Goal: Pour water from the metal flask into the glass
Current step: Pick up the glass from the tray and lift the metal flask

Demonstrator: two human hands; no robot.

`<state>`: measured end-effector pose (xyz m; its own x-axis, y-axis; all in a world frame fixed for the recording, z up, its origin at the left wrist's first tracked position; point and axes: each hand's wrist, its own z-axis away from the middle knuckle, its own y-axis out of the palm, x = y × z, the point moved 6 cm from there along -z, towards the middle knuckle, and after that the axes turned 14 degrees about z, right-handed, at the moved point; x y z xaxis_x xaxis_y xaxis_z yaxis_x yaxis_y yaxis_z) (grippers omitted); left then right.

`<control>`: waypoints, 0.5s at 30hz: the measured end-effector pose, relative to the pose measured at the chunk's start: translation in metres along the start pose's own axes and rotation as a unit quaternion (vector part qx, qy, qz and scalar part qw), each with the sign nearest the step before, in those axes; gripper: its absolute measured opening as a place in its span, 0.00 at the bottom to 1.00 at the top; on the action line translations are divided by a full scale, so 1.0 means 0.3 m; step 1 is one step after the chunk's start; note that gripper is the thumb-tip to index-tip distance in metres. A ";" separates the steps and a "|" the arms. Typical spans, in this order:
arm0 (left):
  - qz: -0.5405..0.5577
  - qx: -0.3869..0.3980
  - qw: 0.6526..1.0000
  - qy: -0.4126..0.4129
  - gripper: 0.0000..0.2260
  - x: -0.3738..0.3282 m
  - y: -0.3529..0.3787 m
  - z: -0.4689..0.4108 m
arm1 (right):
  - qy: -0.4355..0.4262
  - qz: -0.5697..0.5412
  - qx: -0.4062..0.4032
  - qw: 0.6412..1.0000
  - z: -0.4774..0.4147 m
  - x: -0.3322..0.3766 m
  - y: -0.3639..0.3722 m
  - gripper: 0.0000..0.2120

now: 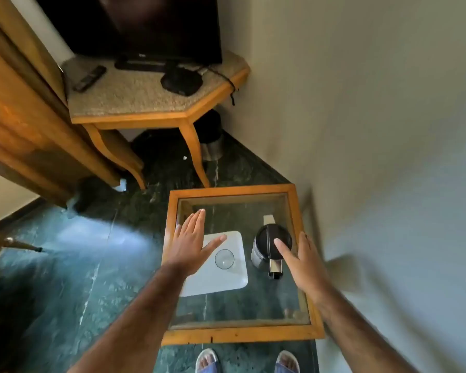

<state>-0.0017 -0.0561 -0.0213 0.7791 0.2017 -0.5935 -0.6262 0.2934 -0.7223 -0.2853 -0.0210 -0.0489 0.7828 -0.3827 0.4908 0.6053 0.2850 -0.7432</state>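
Observation:
A metal flask (264, 250) with a black lid and a handle stands upright on the right half of a small glass-topped table (242, 333). Left of it, a clear empty glass (224, 259) stands on a white tray (226, 281). My left hand (190, 242) hovers flat and open over the tray's left edge, just left of the glass. My right hand (303, 262) is open, fingers spread, beside the flask on its right, with the thumb tip over the black lid. Neither hand holds anything.
The table has a wooden frame and stands against a pale wall (374, 157) on the right. A larger wooden side table (151, 114) carrying a TV (145, 25), a remote and a black device stands beyond. Dark green marble floor lies around; my sandalled feet (207, 362) are at the bottom.

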 end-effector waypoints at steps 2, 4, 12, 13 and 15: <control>0.039 0.016 0.998 -0.038 0.49 0.072 0.075 -0.013 | 0.051 -0.079 0.012 0.996 -0.005 -0.066 0.082 0.53; 0.058 0.023 0.995 -0.073 0.48 0.156 0.158 -0.018 | 0.085 -0.118 0.008 0.989 0.012 -0.133 0.167 0.50; 0.140 0.045 0.985 -0.090 0.45 0.300 0.402 -0.071 | 0.093 -0.282 -0.066 0.953 0.064 -0.142 0.358 0.27; 0.135 0.048 0.986 -0.088 0.46 0.319 0.433 -0.083 | 0.085 -0.287 -0.079 0.951 0.055 -0.151 0.378 0.30; 0.129 0.051 0.986 -0.092 0.47 0.350 0.486 -0.105 | 0.071 -0.273 -0.090 0.955 0.038 -0.166 0.413 0.35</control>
<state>-0.0122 -0.0214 -0.2002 0.5913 0.4450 -0.6725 -0.8060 0.3000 -0.5102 -0.2475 0.0435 -0.1602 0.3223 -0.5507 0.7700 0.8728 -0.1420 -0.4669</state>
